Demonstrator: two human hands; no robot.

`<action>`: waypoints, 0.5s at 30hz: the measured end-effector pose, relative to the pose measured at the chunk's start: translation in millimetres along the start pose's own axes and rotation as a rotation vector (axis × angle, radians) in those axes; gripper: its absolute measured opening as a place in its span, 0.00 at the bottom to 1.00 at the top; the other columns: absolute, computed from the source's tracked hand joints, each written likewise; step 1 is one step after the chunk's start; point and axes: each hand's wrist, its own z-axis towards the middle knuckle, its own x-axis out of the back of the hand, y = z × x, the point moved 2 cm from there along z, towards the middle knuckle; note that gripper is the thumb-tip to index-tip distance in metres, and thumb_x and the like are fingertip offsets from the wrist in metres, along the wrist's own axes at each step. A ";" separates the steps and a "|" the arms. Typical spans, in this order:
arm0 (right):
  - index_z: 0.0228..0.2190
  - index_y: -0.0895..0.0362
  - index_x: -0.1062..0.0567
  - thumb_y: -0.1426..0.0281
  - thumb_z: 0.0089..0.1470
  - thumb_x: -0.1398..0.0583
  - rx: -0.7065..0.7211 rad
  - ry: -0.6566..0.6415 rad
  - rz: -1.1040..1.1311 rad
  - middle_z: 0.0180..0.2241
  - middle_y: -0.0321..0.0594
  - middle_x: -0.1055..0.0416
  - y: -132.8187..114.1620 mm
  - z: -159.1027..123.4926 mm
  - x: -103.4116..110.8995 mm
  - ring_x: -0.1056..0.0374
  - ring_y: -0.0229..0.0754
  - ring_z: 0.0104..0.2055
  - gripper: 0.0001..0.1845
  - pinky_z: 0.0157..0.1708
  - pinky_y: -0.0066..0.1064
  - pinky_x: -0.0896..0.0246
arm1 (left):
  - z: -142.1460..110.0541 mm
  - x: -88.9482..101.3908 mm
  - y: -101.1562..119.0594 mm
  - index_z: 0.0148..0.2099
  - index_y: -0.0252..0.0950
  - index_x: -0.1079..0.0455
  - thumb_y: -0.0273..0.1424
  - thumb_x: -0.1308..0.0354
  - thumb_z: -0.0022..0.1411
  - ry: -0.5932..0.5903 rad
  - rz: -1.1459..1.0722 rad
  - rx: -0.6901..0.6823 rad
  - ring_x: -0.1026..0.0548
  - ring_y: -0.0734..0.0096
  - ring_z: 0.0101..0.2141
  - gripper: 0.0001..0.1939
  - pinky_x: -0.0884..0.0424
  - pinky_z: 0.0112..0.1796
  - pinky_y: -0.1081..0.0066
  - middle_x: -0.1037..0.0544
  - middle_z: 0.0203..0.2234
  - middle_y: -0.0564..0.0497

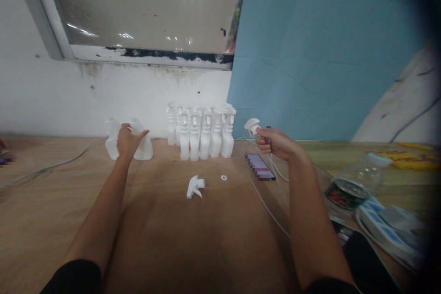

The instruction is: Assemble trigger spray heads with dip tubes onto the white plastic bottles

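Observation:
At the left by the wall, two white plastic bottles without spray heads stand on the table. My left hand (128, 141) is around the right-hand bottle (144, 148), its thumb on the right side and fingers on the left. The other bottle (110, 140) stands just left of that hand, partly hidden by it. My right hand (274, 140) is raised above the table, its fingers closed on a white trigger spray head (252, 126). A second trigger spray head (195, 186) lies on the table between my arms, with a small white ring (223, 178) to its right.
Several white spray bottles (204, 140) with heads on stand grouped against the wall. A phone (261, 166) and white cables lie below my right hand. A clear drink bottle (354, 186) and a power strip (389, 229) are at the right.

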 end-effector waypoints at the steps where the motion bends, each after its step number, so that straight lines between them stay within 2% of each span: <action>1: 0.25 0.56 0.39 0.65 0.62 0.46 -0.038 0.040 -0.067 0.16 0.26 0.46 4.9 3.1 1.3 0.52 0.27 0.12 0.14 0.12 0.19 0.56 | -0.6 -0.3 0.2 0.56 0.36 0.44 0.52 0.36 0.49 -0.002 0.009 -0.004 0.27 0.51 0.46 0.40 0.31 0.44 0.60 0.28 0.45 0.41; 4: 0.26 0.56 0.38 0.67 0.60 0.43 -0.118 0.136 -0.190 0.16 0.30 0.40 19.9 14.4 5.4 0.44 0.30 0.13 0.12 0.13 0.22 0.47 | -2.1 -1.9 0.5 0.56 0.37 0.44 0.53 0.36 0.48 -0.030 0.031 -0.029 0.26 0.49 0.46 0.40 0.31 0.43 0.58 0.28 0.46 0.41; 8: 0.28 0.57 0.37 0.69 0.59 0.42 -0.198 0.211 -0.249 0.16 0.31 0.38 42.6 29.6 10.8 0.39 0.33 0.14 0.10 0.13 0.23 0.41 | -3.9 -2.9 0.9 0.58 0.38 0.44 0.53 0.36 0.48 -0.070 0.030 -0.045 0.27 0.47 0.47 0.42 0.30 0.43 0.56 0.28 0.48 0.39; 11: 0.29 0.57 0.35 0.69 0.59 0.43 -0.271 0.222 -0.259 0.17 0.32 0.36 61.1 37.5 11.9 0.36 0.34 0.15 0.08 0.16 0.25 0.36 | -3.9 -1.0 2.3 0.58 0.37 0.44 0.54 0.36 0.47 -0.092 0.042 -0.047 0.27 0.45 0.48 0.43 0.30 0.44 0.55 0.29 0.49 0.38; 15: 0.32 0.58 0.33 0.65 0.58 0.42 -0.382 0.195 -0.275 0.18 0.36 0.33 82.1 43.4 13.2 0.30 0.41 0.19 0.08 0.20 0.31 0.30 | -0.3 10.9 5.7 0.57 0.36 0.41 0.56 0.37 0.47 -0.087 0.056 -0.045 0.28 0.43 0.48 0.42 0.31 0.45 0.52 0.31 0.50 0.37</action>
